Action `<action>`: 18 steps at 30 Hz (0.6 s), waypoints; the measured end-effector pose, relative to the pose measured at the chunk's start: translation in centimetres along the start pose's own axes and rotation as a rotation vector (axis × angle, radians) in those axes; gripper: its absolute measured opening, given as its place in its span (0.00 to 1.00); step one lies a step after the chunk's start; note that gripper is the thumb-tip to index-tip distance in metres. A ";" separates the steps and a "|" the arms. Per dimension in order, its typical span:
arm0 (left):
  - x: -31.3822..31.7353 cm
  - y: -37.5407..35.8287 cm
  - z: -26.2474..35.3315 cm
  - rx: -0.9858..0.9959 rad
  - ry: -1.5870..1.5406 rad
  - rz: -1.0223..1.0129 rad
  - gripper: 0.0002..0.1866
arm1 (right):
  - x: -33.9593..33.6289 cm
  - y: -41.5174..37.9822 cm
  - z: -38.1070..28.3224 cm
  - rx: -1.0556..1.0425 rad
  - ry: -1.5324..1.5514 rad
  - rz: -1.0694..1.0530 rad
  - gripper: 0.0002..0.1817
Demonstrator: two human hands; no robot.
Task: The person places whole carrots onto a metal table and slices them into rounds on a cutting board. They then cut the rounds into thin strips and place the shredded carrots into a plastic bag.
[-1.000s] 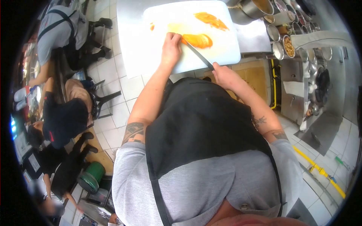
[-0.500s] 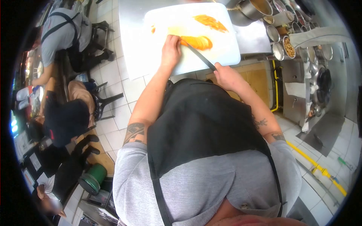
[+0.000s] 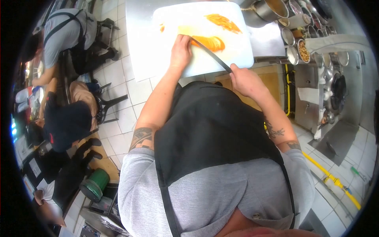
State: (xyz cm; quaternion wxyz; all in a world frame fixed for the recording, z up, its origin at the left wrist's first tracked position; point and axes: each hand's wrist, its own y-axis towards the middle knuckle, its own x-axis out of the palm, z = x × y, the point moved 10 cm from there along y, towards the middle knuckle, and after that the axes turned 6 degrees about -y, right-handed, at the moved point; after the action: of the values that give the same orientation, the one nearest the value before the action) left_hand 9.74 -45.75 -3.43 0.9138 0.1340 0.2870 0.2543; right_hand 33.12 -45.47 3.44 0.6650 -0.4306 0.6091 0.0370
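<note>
A white cutting board (image 3: 237, 55) lies on the metal counter. My right hand (image 3: 246, 81) is closed round the handle of a knife (image 3: 211, 54), whose blade slants up and left to the fingers of my left hand. My left hand (image 3: 182, 51) is closed at the left end of a row of orange slices (image 3: 211, 43); its fingertips press on the orange piece beside the blade. A pile of thin orange strips (image 3: 223, 23) lies on the upper right of the board, and small orange bits (image 3: 162, 27) lie at its left.
Pots (image 3: 270, 10) and metal containers, one with nut-like pieces (image 3: 303, 51), stand at the upper right. At the left several people (image 3: 67, 118) are at another counter. A green bin (image 3: 96, 182) and a yellow pipe (image 3: 323, 170) are lower down.
My right hand has moved a little right, drawing the knife back with more blade showing. My left hand remains at the end of the orange slices.
</note>
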 end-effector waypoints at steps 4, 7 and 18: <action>0.0 0.1 -0.2 -0.025 -0.002 -0.004 0.06 | -0.5 0.0 0.0 -0.022 -0.030 -0.010 0.12; 0.0 0.0 -0.4 -0.049 -0.001 -0.002 0.06 | -0.8 -0.1 0.2 -0.051 -0.022 -0.008 0.12; -0.1 0.1 -0.1 -0.024 0.003 0.025 0.07 | -1.3 -0.2 0.2 -0.052 -0.036 -0.044 0.12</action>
State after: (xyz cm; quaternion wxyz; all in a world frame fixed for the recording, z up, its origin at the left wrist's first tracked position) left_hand 9.57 -45.76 -3.43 0.9117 0.1263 0.2836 0.2693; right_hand 33.02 -44.86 4.63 0.6649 -0.4604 0.5863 0.0458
